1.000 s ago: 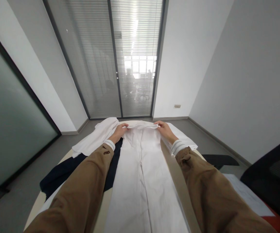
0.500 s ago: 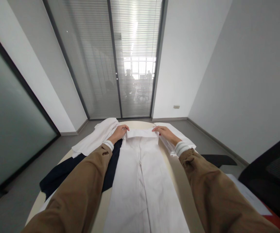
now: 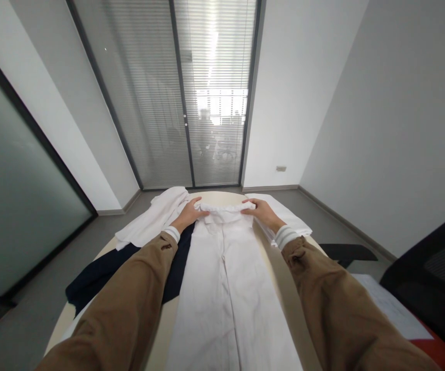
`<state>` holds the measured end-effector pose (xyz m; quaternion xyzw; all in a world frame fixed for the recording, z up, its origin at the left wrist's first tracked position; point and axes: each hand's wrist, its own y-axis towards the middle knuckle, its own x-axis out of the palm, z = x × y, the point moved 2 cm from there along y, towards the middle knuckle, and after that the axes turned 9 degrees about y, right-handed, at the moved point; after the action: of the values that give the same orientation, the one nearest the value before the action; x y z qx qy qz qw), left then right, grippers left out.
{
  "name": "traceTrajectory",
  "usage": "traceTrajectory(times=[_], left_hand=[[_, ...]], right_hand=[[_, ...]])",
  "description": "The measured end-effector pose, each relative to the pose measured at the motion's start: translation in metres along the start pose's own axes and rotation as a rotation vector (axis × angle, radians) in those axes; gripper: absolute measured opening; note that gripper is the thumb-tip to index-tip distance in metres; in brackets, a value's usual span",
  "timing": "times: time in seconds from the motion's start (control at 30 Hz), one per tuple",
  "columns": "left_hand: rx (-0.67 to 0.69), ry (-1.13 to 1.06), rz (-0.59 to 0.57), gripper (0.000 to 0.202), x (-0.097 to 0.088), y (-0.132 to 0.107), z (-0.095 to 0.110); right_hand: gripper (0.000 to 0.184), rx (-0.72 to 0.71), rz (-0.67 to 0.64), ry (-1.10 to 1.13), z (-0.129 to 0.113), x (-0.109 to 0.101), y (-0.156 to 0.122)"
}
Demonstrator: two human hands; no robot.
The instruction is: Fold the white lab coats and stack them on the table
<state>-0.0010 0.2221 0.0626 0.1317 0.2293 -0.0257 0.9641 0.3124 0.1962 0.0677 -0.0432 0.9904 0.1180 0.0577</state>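
Left of center: navy cloth point(image 3: 101, 273) partly under a crumpled white cloth point(image 3: 153, 221), then the left hand point(image 3: 187, 214), fingers pinching the left end of the top edge of a long white garment point(image 3: 210, 278). Garment lies flat from frame center to the bottom edge, top edge folded over; right hand point(image 3: 266, 214) pinches its right end. Beyond, a second white cloth point(image 3: 290, 216) right of center, black chair point(image 3: 434, 283) at lower right.

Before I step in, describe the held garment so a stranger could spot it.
Find the pale table. Down its middle lies a long white garment, its far end held by the left hand and right hand. Unlike the white cloth farther left, it's gripped.
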Motion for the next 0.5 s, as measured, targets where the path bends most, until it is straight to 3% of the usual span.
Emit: traceTrajectory(times=[0.07, 0.13, 0.27, 0.4, 0.5], left_hand=[[0.020, -0.096, -0.026, 0.053, 0.002, -0.003, 0.001], [0.032, -0.160, -0.033, 0.040, 0.003, -0.008, 0.003], [0.035, -0.224, 0.000, 0.037, 0.001, -0.017, 0.009], [0.022, -0.244, 0.057, 0.033, -0.003, -0.022, 0.017], [0.035, -0.251, 0.056, 0.033, -0.006, -0.025, 0.028]], right_hand=[[0.048, 0.027, 0.001, 0.185, -0.001, 0.005, -0.007], [0.043, 0.069, -0.033, 0.344, -0.001, 0.011, -0.014], [0.038, 0.096, -0.061, 0.498, -0.006, 0.018, -0.024], [0.041, 0.026, 0.032, 0.507, -0.017, 0.018, -0.029], [0.043, 0.008, 0.013, 0.496, -0.025, 0.015, -0.033]])
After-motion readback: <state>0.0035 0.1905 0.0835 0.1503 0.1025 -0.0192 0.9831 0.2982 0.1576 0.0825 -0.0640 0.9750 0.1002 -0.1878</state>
